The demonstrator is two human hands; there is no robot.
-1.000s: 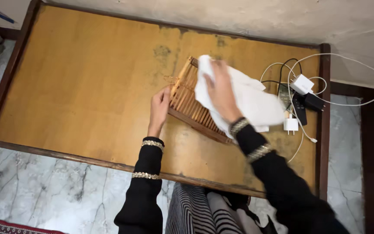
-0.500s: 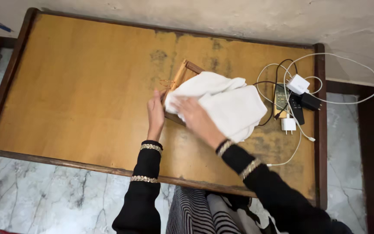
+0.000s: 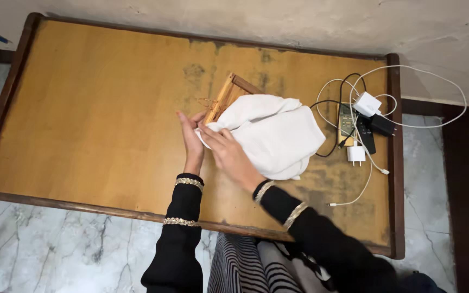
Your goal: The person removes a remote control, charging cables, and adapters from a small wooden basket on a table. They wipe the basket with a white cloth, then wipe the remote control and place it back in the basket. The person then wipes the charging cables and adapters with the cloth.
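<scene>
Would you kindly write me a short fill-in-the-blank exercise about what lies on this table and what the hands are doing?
1. The white cloth is draped over a slatted frame made of ____.
2. The left hand and the right hand meet at the cloth's ____ edge, as seen in the head view.
3. The chargers and cables lie at the ____ end of the table.
4. Both sleeves are ____ with gold trim.

Missing words: wood; left; right; black
</scene>
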